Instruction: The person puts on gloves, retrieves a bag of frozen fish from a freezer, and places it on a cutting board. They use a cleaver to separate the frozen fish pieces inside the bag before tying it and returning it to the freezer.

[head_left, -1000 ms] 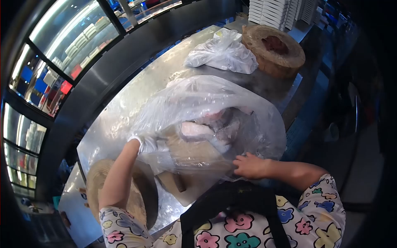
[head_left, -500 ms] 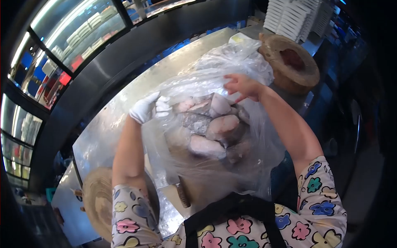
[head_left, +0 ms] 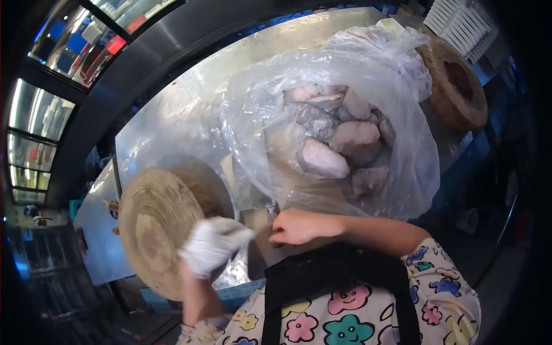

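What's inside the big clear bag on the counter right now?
Pale pink and grey cut chunks are piled in the clear bag. Crumpled plastic and the top pieces hide whatever lies under the pile, so their count is unclear.

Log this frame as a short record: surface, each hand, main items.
surface: steel counter
left hand: white glove, at the near edge of the round wooden block
right hand: bare, fingers curled at the lower edge of the clear bag
bag contents: pale cut chunks, probably fish
behind: second bag; second wooden block
grip: unclear for both hands
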Demonstrator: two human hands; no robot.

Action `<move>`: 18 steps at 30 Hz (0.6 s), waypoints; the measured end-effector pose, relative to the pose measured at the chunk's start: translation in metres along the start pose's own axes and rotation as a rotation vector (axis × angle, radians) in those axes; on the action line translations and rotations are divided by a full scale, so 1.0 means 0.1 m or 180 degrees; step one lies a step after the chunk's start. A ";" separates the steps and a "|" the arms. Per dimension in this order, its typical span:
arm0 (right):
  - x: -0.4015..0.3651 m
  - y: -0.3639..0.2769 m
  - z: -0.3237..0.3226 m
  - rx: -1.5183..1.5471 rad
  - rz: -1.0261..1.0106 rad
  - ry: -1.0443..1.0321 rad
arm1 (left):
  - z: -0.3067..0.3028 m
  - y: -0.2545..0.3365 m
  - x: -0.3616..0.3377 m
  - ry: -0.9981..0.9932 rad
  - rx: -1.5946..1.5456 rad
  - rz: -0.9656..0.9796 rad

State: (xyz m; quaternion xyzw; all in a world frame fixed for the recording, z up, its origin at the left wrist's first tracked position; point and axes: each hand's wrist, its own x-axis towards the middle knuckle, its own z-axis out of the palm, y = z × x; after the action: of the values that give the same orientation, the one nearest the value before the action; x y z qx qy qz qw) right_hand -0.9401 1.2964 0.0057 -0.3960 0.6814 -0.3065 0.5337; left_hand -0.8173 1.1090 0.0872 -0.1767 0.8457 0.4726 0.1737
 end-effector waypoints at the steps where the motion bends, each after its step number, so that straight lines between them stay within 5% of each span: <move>1: 0.13 0.14 0.17 -0.0358 -0.0043 0.0739 | 0.39 -0.14 -0.04 0.0229 -0.0046 -0.0413; 3: 0.44 0.47 0.42 -0.0088 0.0118 0.1929 | 1.00 -0.44 0.04 0.0432 0.0762 -0.0177; 5: 0.50 0.46 0.50 0.0040 -0.0167 0.2827 | 1.36 -0.48 0.13 0.1043 0.1149 -0.0576; 6: 0.57 0.50 0.50 0.0018 -0.0168 0.2802 | 1.44 -0.44 0.16 0.1288 0.1192 -0.0731; 9: 0.65 0.40 0.47 0.1147 0.0219 0.2227 | 1.44 -0.56 0.15 0.1600 0.0724 -0.0587; 11: 0.54 0.09 0.36 0.2601 0.0717 0.1272 | 1.33 -0.43 -0.13 0.1901 0.0649 -0.0665; 13: 0.47 0.01 0.53 0.3298 0.0299 0.0872 | 1.32 -0.30 -0.42 0.2074 0.0165 -0.0662; 18: 0.05 0.00 0.68 0.3557 0.0091 0.0308 | 1.90 -0.38 -0.54 0.2835 0.0044 -0.0078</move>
State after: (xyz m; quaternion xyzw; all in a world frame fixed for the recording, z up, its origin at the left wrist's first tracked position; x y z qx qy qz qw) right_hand -0.8748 1.2921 -0.0133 -0.0292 0.4444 -0.6315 0.6347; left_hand -0.7284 1.2610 -0.0090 -0.3718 0.8391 0.3426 -0.2007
